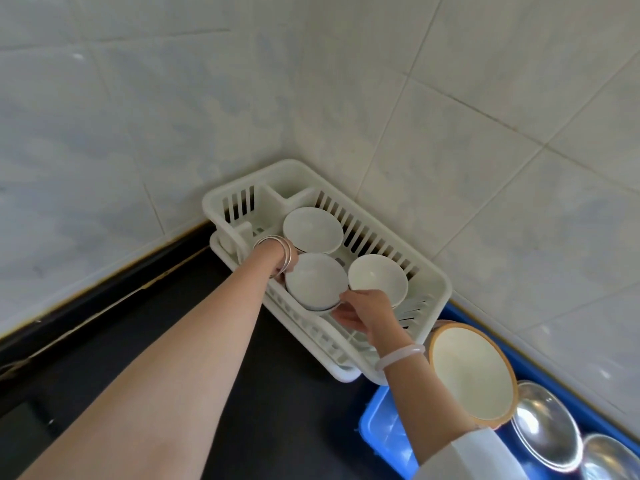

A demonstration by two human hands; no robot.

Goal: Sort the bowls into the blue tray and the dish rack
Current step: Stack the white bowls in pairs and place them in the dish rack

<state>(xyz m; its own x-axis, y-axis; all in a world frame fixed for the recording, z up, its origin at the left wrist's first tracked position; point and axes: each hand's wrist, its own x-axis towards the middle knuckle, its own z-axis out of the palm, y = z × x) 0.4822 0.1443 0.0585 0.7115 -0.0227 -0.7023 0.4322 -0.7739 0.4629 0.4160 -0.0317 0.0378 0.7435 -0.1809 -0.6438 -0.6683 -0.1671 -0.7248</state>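
A white plastic dish rack (pixel 429 289) sits in the wall corner with three white bowls in it. Both hands hold the nearest white bowl (pixel 315 278) over the rack's front part. My left hand (pixel 280 271) is mostly hidden behind that bowl's left side, silver bangles on the wrist. My right hand (pixel 363 311) grips its right rim. A second white bowl (pixel 313 228) stands behind, and a third white bowl (pixel 377 277) to the right. The blue tray (pixel 381 420) lies at the lower right.
In the blue tray stand a cream bowl with an orange rim (pixel 471 372) and two shiny metal bowls (pixel 543 420). The dark countertop (pixel 145 341) stretches left of the rack. Tiled walls close in behind and to the right.
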